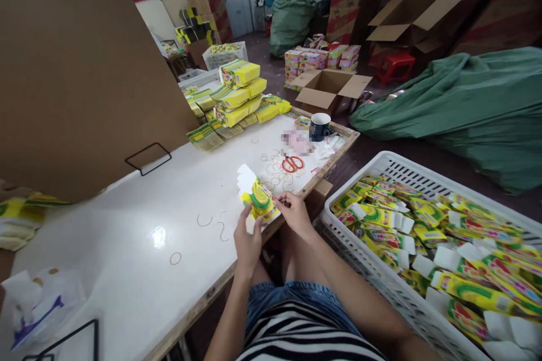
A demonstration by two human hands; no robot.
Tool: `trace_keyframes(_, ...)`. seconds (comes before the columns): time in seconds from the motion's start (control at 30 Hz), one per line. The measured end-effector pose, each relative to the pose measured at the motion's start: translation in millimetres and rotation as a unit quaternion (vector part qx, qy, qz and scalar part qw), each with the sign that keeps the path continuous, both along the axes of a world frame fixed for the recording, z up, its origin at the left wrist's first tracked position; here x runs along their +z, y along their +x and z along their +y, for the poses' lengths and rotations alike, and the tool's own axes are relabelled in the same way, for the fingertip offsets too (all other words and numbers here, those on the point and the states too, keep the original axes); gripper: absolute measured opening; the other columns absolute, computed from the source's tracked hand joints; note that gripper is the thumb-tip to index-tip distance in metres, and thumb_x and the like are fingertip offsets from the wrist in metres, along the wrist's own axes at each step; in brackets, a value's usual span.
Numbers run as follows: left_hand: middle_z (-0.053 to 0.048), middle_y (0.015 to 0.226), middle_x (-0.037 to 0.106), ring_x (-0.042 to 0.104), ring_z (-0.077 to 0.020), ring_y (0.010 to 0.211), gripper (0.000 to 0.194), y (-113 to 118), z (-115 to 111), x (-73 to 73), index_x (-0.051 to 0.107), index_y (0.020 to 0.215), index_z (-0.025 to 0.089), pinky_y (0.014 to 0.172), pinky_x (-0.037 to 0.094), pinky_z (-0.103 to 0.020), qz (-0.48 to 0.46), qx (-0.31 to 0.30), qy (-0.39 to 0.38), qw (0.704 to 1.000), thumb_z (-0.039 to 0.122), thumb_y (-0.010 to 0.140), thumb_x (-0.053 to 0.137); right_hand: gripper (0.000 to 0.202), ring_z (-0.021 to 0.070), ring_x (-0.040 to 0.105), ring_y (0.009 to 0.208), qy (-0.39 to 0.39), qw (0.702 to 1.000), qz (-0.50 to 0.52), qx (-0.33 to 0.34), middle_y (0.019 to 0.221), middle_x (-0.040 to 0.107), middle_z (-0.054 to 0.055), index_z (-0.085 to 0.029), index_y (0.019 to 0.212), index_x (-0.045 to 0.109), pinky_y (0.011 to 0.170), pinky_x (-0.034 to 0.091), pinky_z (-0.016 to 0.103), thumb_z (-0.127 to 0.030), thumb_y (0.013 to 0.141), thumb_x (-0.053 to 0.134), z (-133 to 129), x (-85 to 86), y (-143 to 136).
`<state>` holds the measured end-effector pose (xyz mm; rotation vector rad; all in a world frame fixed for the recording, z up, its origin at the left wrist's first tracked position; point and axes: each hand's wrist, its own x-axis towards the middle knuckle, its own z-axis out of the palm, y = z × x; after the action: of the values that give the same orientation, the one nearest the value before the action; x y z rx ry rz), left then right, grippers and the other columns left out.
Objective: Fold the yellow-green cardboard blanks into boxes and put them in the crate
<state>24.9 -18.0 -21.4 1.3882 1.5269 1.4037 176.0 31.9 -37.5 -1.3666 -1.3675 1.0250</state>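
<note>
A small yellow and green carton (261, 198) with white flaps at its upper left is held over the front edge of the white table (127, 237). My left hand (248, 237) grips its lower left side, thumb and fingers round the edge. On the carton's right side, the fingers of my right hand (294, 211) are pinched together. Red-handled scissors (292, 164) lie just beyond, among scattered rubber bands (271, 169).
Bundled yellow cartons (237, 96) are stacked at the table's far end, near a dark mug (320, 126). A white basket (392, 162) full of cartons stands at my right. A large cardboard sheet (76, 67) rises on the left.
</note>
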Motion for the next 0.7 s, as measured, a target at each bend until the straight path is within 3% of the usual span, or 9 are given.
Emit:
trace_keyframes(0.07,-0.012,0.131,0.062,0.056,-0.0248,0.124,0.045,0,2,8.3,0.060,0.123,0.021,0.110,0.038,-0.043,-0.126,0.021,0.005,0.992,0.037,0.082,0.069,0.025,0.0189,0.065,0.071,-0.020,0.995,0.091,0.015,0.078,0.070,0.006,-0.017,0.094,0.060,0.070,0.053,0.033,-0.040,0.084,0.060,-12,4.8,5)
trace_keyframes(0.1,-0.011,0.129,0.063,0.059,-0.0239,0.120,0.045,1,3,12.6,0.061,0.120,0.021,0.106,0.043,-0.040,-0.188,0.003,-0.009,0.982,0.041,0.081,0.070,0.030,0.0188,0.065,0.072,-0.037,0.987,0.152,0.022,0.077,0.070,0.005,-0.017,0.095,0.061,0.070,0.053,0.032,-0.043,0.081,0.064,-18,7.7,6)
trace_keyframes(0.2,-0.009,0.115,0.071,0.066,-0.0226,0.106,0.045,6,6,24.3,0.067,0.108,0.020,0.094,0.051,-0.034,-0.322,-0.109,-0.078,0.937,0.050,0.075,0.073,0.039,0.0187,0.065,0.073,-0.095,0.946,0.307,0.029,0.076,0.070,0.003,-0.018,0.092,0.064,0.074,0.053,0.033,-0.047,0.069,0.077,-38,16.9,8)
trace_keyframes(0.27,-0.010,0.113,0.072,0.068,-0.0238,0.103,0.048,11,5,30.4,0.068,0.106,0.019,0.090,0.053,-0.035,-0.367,-0.174,-0.105,0.908,0.054,0.073,0.073,0.040,0.0183,0.065,0.076,-0.114,0.935,0.333,0.036,0.079,0.070,0.003,-0.018,0.092,0.065,0.077,0.053,0.032,-0.046,0.067,0.080,-48,22.3,9)
trace_keyframes(0.37,-0.013,0.115,0.071,0.067,-0.0280,0.105,0.054,18,0,36.3,0.068,0.107,0.018,0.086,0.054,-0.038,-0.387,-0.230,-0.127,0.884,0.057,0.070,0.075,0.036,0.0189,0.065,0.084,-0.103,0.942,0.315,0.044,0.088,0.071,0.004,-0.018,0.091,0.067,0.082,0.052,0.032,-0.046,0.070,0.079,-56,27.9,12)
trace_keyframes(0.5,-0.012,0.108,0.073,0.069,-0.0269,0.100,0.052,25,-3,36.3,0.067,0.105,0.017,0.081,0.055,-0.035,-0.366,-0.227,-0.129,0.893,0.051,0.068,0.079,0.037,0.0205,0.065,0.089,-0.067,0.972,0.224,0.037,0.094,0.071,0.006,-0.018,0.095,0.069,0.083,0.052,0.033,-0.047,0.075,0.075,-58,32.9,18)
trace_keyframes(0.7,-0.003,0.079,0.073,0.069,-0.0165,0.072,0.039,29,1,26.8,0.063,0.092,0.017,0.067,0.054,-0.027,-0.315,-0.119,-0.119,0.934,0.049,0.073,0.075,0.029,0.0204,0.064,0.071,-0.040,0.987,0.151,0.036,0.079,0.069,0.005,-0.019,0.082,0.066,0.066,0.052,0.031,-0.048,0.082,0.065,-63,35.5,15)
